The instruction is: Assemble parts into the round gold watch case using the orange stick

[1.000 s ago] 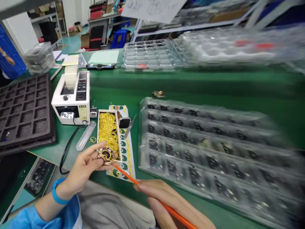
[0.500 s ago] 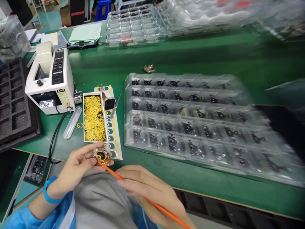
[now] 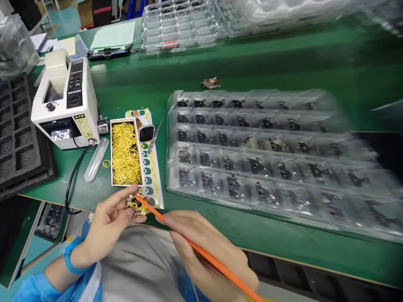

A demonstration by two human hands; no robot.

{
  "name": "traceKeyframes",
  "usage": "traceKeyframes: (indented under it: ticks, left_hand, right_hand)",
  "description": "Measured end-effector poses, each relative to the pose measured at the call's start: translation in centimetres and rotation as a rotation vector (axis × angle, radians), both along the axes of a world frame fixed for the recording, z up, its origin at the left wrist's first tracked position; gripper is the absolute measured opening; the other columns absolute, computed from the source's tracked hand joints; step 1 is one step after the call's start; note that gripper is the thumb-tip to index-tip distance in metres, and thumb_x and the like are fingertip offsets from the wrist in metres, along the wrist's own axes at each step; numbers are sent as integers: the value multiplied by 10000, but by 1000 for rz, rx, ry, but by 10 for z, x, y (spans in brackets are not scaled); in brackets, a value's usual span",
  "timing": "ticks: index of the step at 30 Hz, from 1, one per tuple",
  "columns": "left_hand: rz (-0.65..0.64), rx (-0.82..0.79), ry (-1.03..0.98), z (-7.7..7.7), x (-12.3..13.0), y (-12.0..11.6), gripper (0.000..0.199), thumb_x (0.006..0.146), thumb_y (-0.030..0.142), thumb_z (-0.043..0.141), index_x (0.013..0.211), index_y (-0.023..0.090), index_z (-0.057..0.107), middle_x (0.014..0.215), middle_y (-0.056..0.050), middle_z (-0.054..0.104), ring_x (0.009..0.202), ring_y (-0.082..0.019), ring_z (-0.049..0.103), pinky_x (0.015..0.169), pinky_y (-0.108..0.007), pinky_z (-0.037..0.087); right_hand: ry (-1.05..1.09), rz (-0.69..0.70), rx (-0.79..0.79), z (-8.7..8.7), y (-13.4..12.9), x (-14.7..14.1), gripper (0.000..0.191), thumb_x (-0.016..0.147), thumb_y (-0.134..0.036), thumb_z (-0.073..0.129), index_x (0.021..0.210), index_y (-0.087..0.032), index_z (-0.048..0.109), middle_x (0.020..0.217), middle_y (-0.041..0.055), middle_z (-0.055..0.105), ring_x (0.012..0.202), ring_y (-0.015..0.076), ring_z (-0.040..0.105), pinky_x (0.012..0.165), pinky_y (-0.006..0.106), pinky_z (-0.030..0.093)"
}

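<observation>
Between its thumb and fingers my left hand point(image 3: 110, 216) holds a small round gold-coloured part point(image 3: 136, 208) with a yellow ring on its face. My right hand point(image 3: 208, 247) grips a thin orange stick point(image 3: 217, 264), its tip resting on or just over the part's face. Just beyond my left hand stands a white box point(image 3: 111, 167) full of yellow ring-shaped pieces point(image 3: 126, 153). Beside the box lies a sheet of yellow stickers point(image 3: 154, 176), with a smartwatch point(image 3: 146, 133) and tweezers point(image 3: 155, 136) on it.
A clear compartment tray point(image 3: 171, 184) of dark parts spans the right. At left are a tape dispenser point(image 3: 67, 111), a clear plastic tube point(image 3: 96, 161) and a black foam tray point(image 3: 22, 163). Another gold part point(image 3: 210, 83) lies behind the clear tray.
The orange stick's tip has moved from the part's lower edge up onto its middle. My right hand has come along with it. The whole view has shifted slightly.
</observation>
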State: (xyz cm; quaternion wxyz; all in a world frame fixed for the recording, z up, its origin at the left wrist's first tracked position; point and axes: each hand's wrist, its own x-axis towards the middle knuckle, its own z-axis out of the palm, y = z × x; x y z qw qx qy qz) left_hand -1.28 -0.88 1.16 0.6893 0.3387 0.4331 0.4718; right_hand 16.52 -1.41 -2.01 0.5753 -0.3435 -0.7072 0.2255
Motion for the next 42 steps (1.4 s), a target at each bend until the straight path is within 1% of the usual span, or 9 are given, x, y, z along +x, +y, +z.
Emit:
traceKeyframes:
  ticks: [3, 8, 12, 21, 25, 30, 35, 39, 42]
  left_hand:
    - [12, 11, 26, -1, 4, -2, 355, 873, 250, 728, 1225, 298, 714, 1094, -27, 780, 967, -164, 742, 834, -217, 610]
    - [51, -1, 19, -5, 5, 3, 362, 862, 157, 676, 1201, 272, 730, 1023, -33, 795, 932, -192, 758, 791, -241, 626]
    - [79, -123, -72, -8, 1, 8, 330, 794, 102, 679, 1073, 244, 782, 920, -33, 804, 859, -194, 773, 718, -208, 623]
    - [22, -203, -87, -9, 0, 11, 295, 660, 222, 897, 906, 144, 754, 729, -59, 785, 653, -198, 770, 515, -150, 572]
    - [22, -155, -37, -10, 3, 9, 320, 639, 289, 913, 839, 126, 723, 653, -41, 750, 538, -159, 723, 406, -128, 498]
    - [-22, -80, 86, -9, 6, 3, 340, 700, 354, 861, 918, 137, 718, 740, -57, 742, 608, -195, 738, 448, -191, 532]
    - [6, -15, 205, -9, 9, 4, 261, 697, 309, 834, 838, 140, 692, 672, -42, 711, 536, -163, 693, 400, -178, 467]
    - [63, 9, 287, -10, 9, 4, 171, 736, 272, 773, 816, 134, 712, 626, -42, 716, 476, -129, 647, 389, -167, 452]
    - [70, 47, 355, -11, 9, 2, 168, 774, 243, 716, 890, 129, 755, 775, -80, 780, 507, -127, 664, 446, -183, 531]
  right_hand:
    - [-9, -61, 4, -2, 0, -9, 250, 903, -1, 529, 1040, -156, 669, 808, 64, 718, 757, 168, 683, 665, 296, 593]
    - [-342, -66, 277, -10, -2, -15, 245, 935, 6, 473, 1035, -61, 686, 908, 150, 753, 954, 228, 683, 742, 322, 607]
    - [-407, -50, 363, -11, -1, -13, 282, 948, 13, 435, 1001, -60, 702, 911, 141, 757, 936, 231, 684, 753, 336, 602]
    - [38, -92, 14, -7, -9, 22, 278, 955, -145, 476, 1109, -186, 705, 863, 84, 688, 789, 228, 658, 644, 362, 530]
    - [54, -136, -101, -13, -14, 17, 311, 980, -207, 412, 985, -194, 722, 953, 97, 663, 920, 265, 645, 776, 426, 529]
    - [85, -22, -133, -12, -14, 4, 289, 987, -148, 381, 961, -201, 663, 946, 73, 670, 934, 236, 647, 950, 505, 505]
    - [132, -35, -125, -3, -14, 1, 288, 1017, -192, 366, 929, -192, 640, 801, 69, 654, 764, 218, 650, 776, 446, 565]
    - [-105, -50, -92, 5, -15, -7, 219, 1016, -162, 423, 1000, -181, 640, 708, 32, 628, 601, 148, 613, 555, 266, 511]
    - [-289, -164, -4, 5, -12, -18, 158, 940, -70, 553, 1024, -159, 655, 721, 30, 647, 591, 130, 614, 538, 238, 480]
